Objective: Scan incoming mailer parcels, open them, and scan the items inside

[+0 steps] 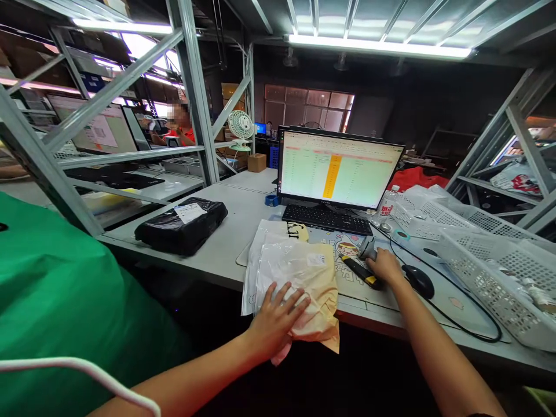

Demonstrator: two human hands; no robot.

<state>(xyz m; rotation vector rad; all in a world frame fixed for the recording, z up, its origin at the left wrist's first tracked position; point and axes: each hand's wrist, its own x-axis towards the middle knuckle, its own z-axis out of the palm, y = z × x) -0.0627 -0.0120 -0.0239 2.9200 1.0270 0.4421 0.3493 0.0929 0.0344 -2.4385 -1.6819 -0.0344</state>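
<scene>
My left hand (278,318) lies with spread fingers on a clear plastic bag of pale yellow and white contents (321,289), which hangs over the desk's front edge. A small barcode label (316,259) is on its upper right. White bags (251,278) stick out beneath it on the left. My right hand (386,265) is closed around a grey handheld barcode scanner (368,248); its grip is mostly hidden by the fingers. Just left of that hand, a black and yellow utility knife (359,270) rests on the printed desk mat (347,288).
A black wrapped parcel (182,229) with a white label sits on the left. Behind the mat stand a keyboard (325,219) and monitor (339,168). To the right are a mouse (419,281), cable and white perforated baskets (486,284). Green fabric (65,289) fills the lower left.
</scene>
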